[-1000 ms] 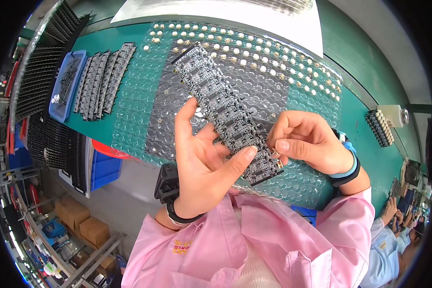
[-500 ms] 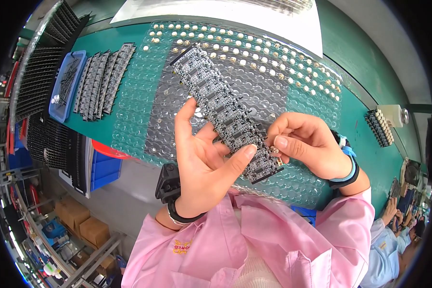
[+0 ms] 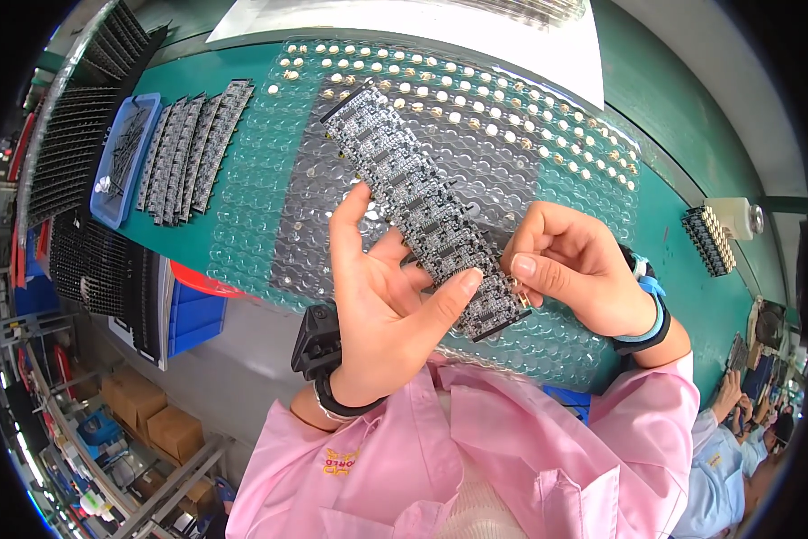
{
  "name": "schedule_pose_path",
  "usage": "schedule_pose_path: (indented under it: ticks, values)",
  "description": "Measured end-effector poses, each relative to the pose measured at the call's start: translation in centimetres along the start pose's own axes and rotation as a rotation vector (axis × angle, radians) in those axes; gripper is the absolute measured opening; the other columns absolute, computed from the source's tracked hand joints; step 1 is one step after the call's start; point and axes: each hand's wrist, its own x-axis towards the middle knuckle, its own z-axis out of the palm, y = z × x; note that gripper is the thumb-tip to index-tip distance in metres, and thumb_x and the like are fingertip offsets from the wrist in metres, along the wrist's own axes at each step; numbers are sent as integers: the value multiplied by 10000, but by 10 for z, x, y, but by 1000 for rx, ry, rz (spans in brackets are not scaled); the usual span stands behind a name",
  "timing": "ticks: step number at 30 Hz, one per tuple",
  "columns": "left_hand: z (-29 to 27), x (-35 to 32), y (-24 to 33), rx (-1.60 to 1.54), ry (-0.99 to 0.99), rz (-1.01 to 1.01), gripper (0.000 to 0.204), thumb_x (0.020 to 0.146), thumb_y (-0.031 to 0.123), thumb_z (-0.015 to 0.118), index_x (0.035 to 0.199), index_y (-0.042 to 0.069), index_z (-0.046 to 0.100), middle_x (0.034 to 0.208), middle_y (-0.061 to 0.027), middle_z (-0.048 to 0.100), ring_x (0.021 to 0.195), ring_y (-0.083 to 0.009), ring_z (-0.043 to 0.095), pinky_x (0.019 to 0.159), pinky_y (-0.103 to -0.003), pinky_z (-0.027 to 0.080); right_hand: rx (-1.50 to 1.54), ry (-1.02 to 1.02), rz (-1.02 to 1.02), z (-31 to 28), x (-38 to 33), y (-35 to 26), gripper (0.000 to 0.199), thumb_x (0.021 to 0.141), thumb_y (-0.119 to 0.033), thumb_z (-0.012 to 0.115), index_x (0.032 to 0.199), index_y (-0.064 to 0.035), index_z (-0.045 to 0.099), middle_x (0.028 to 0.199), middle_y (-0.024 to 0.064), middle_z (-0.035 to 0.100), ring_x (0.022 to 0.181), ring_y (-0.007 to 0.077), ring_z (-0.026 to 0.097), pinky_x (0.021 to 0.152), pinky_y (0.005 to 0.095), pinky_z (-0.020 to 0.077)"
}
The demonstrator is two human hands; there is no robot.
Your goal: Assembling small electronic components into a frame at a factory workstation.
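Note:
My left hand (image 3: 388, 301) holds a long black circuit board strip (image 3: 413, 198) from below, thumb pressed on its near end. My right hand (image 3: 576, 268) pinches the strip's near right edge, where a small metal part (image 3: 517, 289) sits at the fingertips. The strip slants up and left over a clear plastic blister tray (image 3: 269, 180) lying on the green table (image 3: 691, 242). Small round pale parts (image 3: 476, 94) fill the tray's far rows.
More black board strips (image 3: 188, 148) lie side by side at the left, next to a blue bin (image 3: 123, 160) of small dark parts. Black trays (image 3: 71, 135) stack at the far left. A white sheet (image 3: 440, 27) lies beyond the tray. Another person's hands (image 3: 736, 395) show at the right.
My right hand's fingers have shifted slightly at the strip's near end. The strip and my left hand stay about where they were.

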Motion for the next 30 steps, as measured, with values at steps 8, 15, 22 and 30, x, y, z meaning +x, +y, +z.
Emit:
schedule_pose_path:
  ticks: [8,15,22,30]
  values:
    - [-1,0,-2,-73,-16,-28,788,715,-149,525,1281,66,21,1139,-234,389,1006,-260,490,803,-350,464,44,-88,62,-4,3,-5,156,835,-138,530,760,-24,455,690,28,488,574,59,431,523,186,352]
    - [-1,0,-3,-61,-31,-9,785,718,-146,523,1282,66,20,1144,-241,389,996,-260,500,788,-344,473,30,-112,48,-7,2,-1,137,846,-150,523,790,-33,481,678,-4,528,583,44,447,515,181,353]
    - [-1,0,-4,-50,-57,-32,790,715,-147,524,1284,64,17,1129,-242,409,965,-254,523,770,-332,481,-43,-115,137,-6,0,-11,155,823,-148,549,761,-30,471,684,3,498,577,54,430,522,182,352]
    - [-1,1,-3,-26,-63,-17,794,710,-151,527,1285,59,20,1135,-236,408,966,-252,523,777,-334,479,-67,-140,76,-8,0,-8,134,845,-144,520,788,-31,476,680,-11,524,596,37,445,515,177,348]
